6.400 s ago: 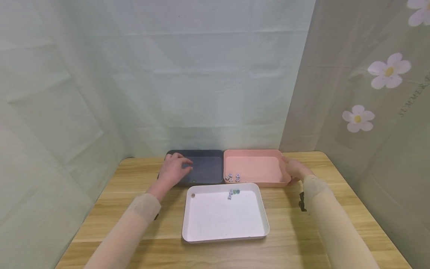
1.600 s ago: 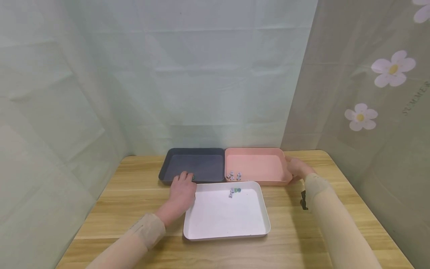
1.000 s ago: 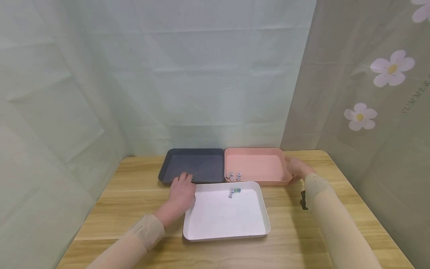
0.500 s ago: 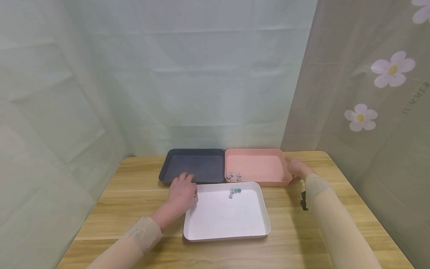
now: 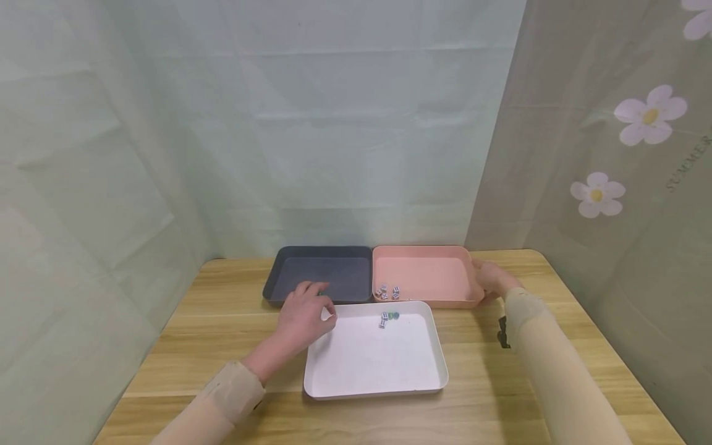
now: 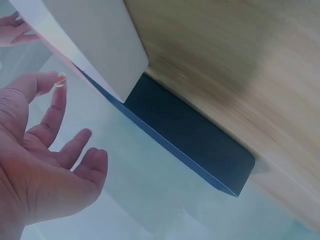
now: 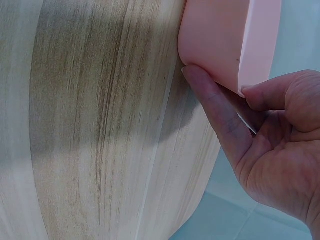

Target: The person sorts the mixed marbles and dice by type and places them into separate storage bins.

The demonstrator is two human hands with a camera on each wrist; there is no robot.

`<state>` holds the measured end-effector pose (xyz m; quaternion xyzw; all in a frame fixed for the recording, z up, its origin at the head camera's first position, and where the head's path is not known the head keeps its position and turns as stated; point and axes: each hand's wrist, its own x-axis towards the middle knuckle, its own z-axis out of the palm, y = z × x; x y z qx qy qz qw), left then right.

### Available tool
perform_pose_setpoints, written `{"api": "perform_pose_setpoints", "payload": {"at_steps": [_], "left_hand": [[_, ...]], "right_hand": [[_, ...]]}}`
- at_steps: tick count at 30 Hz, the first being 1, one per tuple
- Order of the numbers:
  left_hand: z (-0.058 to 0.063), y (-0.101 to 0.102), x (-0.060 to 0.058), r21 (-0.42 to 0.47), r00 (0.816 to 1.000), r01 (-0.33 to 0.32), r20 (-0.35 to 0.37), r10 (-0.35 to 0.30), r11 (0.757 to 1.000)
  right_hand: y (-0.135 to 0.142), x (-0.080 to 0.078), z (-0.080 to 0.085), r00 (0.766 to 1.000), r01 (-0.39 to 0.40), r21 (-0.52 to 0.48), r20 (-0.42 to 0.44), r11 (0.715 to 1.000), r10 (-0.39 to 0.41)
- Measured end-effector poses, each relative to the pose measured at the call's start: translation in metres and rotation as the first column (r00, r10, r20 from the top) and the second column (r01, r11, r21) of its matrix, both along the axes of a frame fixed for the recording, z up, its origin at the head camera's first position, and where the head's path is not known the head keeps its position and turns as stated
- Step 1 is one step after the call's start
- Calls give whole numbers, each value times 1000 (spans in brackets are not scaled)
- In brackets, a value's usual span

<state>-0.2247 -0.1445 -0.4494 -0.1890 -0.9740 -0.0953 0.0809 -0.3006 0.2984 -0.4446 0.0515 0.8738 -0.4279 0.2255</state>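
Above the left side of the white tray (image 5: 378, 361), the left hand (image 5: 303, 318) pinches a clear marble (image 6: 61, 79) between thumb and index finger, other fingers loosely apart. Dice (image 5: 383, 319) lie in its far part. Behind it, rightward, the right hand (image 5: 494, 279) grips the pink tray (image 5: 424, 272).

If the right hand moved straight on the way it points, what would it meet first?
The pink tray: the right hand grips its right end wall, so that wall would likely take the push, though the exact heading is unclear.
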Motion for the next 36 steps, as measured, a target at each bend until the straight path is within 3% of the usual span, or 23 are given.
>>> {"api": "perform_pose_setpoints", "payload": {"at_steps": [10,16,36], "left_hand": [[6,4,3,147,999,45,-24,-42,988],[8,4,6,224,999,38,-30,-32,974],[17,-7,8,382,991,81,-126,-34,921]], "right_hand": [[0,-1,0,1000,-5,6,-9,1000,5],[0,-1,-1,1000,-3,22,-16,1000,3],[0,-1,-2,1000,-13,28,-25,1000,13]]}}
